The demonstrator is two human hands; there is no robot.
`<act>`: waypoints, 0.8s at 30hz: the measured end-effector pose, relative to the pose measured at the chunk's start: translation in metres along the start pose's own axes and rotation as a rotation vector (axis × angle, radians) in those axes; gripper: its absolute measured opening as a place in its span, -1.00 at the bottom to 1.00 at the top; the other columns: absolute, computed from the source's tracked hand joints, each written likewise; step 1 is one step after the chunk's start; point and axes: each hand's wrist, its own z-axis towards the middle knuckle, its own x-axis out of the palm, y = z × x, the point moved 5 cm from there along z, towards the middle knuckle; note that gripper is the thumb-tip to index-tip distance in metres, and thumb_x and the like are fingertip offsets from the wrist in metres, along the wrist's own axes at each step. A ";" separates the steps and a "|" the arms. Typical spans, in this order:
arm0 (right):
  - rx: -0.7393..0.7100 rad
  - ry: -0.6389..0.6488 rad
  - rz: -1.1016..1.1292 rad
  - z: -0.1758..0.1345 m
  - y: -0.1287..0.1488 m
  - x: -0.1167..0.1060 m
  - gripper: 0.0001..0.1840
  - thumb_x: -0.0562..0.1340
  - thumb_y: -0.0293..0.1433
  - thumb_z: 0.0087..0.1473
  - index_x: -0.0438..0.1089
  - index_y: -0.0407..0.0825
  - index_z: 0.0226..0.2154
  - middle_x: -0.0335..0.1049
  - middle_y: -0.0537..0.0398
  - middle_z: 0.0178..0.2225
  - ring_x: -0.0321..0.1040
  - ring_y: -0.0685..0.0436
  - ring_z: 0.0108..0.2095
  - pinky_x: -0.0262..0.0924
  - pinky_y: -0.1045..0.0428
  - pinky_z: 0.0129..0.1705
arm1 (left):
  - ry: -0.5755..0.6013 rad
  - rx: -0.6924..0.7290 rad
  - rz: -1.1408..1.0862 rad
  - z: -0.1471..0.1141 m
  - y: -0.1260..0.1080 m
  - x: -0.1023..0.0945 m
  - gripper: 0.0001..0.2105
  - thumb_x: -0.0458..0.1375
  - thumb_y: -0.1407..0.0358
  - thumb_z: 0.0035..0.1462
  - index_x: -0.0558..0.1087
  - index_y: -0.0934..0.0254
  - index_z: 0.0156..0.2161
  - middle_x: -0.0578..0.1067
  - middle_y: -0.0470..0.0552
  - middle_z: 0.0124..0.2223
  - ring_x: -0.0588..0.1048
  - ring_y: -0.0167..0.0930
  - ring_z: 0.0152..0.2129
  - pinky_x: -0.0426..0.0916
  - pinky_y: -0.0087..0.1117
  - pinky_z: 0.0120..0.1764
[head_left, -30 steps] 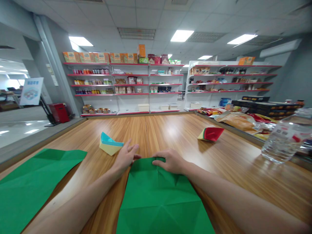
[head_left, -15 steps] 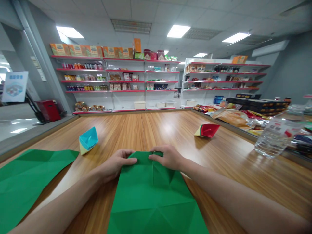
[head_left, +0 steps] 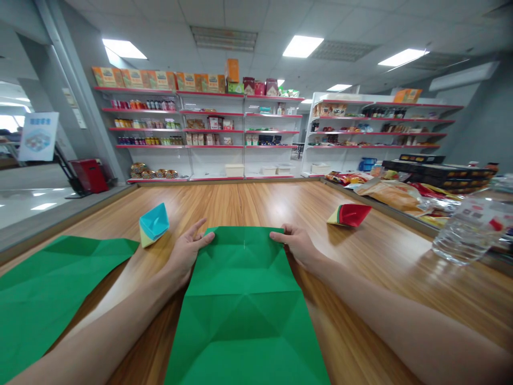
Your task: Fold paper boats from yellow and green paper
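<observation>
A creased sheet of green paper lies in front of me, its far edge raised between my hands. At its far left corner, my left hand pinches the edge with the thumb on top, the index finger stretched out beyond. My right hand holds the far right corner between thumb and fingers. Crossing fold lines and a triangular crease mark the sheet's middle. Beyond my left hand stands a blue and yellow folded paper piece. A red, green and yellow folded paper piece sits past my right hand.
Another creased green sheet lies at the left of the wooden table. A clear plastic bottle stands at the right, near snack packets and stacked black boxes. Stocked shelves line the back.
My hands have moved apart along the far edge, the right one outward to the corner. That edge now spreads wider and flatter. The view has shifted slightly left.
</observation>
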 end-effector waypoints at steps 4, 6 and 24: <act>-0.020 -0.096 0.146 -0.004 0.001 0.002 -0.66 0.41 -0.23 -0.27 0.30 -0.05 -0.52 0.41 0.15 -0.54 0.33 -0.03 -0.56 0.21 0.07 -0.53 | 0.221 -0.301 0.066 -0.014 0.011 0.012 -0.57 0.26 0.30 -0.02 0.40 0.43 -0.03 0.57 0.22 -0.29 0.56 -0.17 -0.36 0.46 -0.18 -0.26; -0.021 -0.119 0.201 -0.007 0.005 0.001 -0.67 0.40 -0.23 -0.25 0.33 -0.06 -0.47 0.45 0.10 -0.49 0.37 -0.07 -0.50 0.28 0.02 -0.45 | 0.284 -0.368 0.083 -0.019 0.015 0.015 -0.65 0.29 0.36 -0.07 0.45 0.45 -0.13 0.57 0.24 -0.28 0.56 -0.16 -0.35 0.46 -0.16 -0.24; 0.185 0.395 0.193 -0.025 0.010 0.025 -0.46 0.40 -0.39 -0.27 0.38 -0.08 -0.14 0.45 -0.09 -0.13 0.40 -0.25 -0.14 0.25 -0.17 -0.03 | 0.340 -0.253 0.035 -0.017 0.012 0.014 -0.52 0.33 0.50 -0.18 0.39 0.34 -0.07 0.52 0.24 -0.13 0.53 -0.11 -0.24 0.41 -0.08 -0.16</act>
